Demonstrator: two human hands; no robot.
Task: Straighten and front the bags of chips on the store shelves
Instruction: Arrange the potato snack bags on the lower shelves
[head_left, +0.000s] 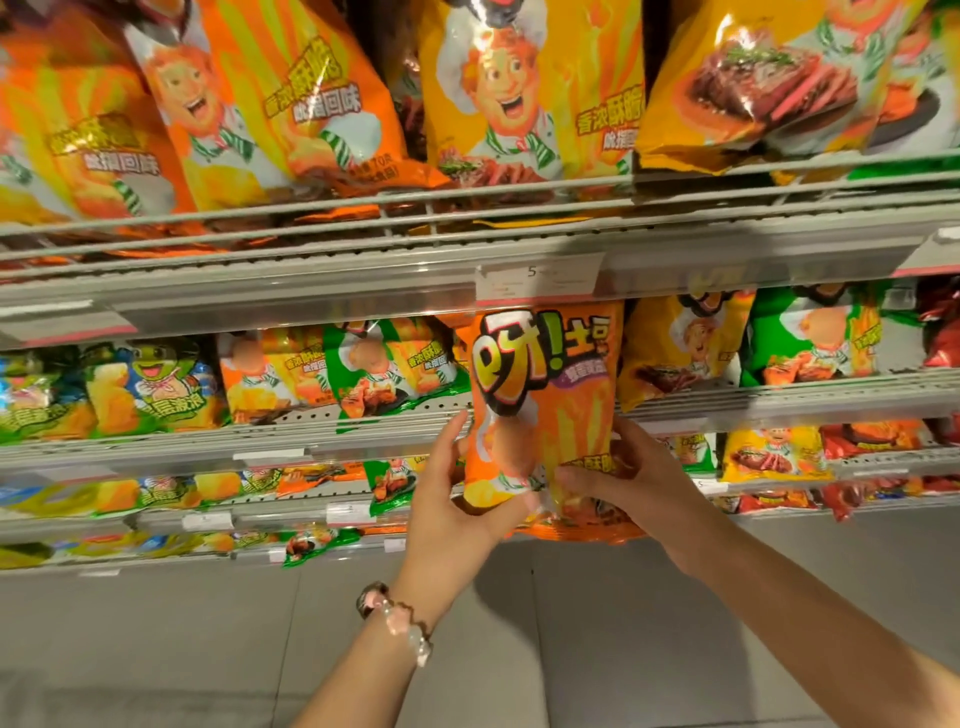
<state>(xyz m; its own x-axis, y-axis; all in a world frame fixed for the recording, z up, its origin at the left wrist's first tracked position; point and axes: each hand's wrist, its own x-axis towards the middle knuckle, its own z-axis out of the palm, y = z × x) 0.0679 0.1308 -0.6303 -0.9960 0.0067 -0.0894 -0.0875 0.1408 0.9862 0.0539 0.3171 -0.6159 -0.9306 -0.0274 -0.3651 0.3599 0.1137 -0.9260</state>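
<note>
Orange chip bag held upright in both hands before the shelves.

The orange bag (540, 410) stands on its long axis, top edge up near the price tag (535, 283), printed front toward the camera, in front of the second shelf (779, 402). The left hand (457, 499) curls round its lower left corner; the right hand (628, 478) grips its lower right edge. A beaded bracelet (400, 621) circles the left wrist. Larger orange bags (291, 98) lean on the top shelf (363, 249).

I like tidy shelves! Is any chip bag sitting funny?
Yes. On the top shelf, the yellow bag with the meat picture lies tipped on its side while its neighbours stand upright. A green bag low down pokes out over its shelf edge.
</note>
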